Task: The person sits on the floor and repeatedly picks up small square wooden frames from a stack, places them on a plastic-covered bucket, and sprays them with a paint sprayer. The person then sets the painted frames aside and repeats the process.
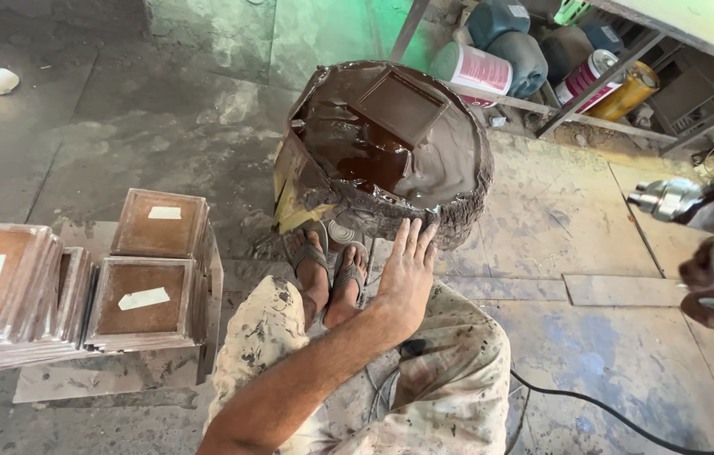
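Two hands at work: my left hand [408, 270], fingers spread, braces the paint-caked round stand [458, 181] bearing a wet brown square panel [399, 105], while my right hand [707, 295] grips a metal spray gun [694, 202] beside it.

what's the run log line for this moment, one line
left hand: open, flat on stand rim | right hand: grips spray gun | brown panel: on stand, wet coat
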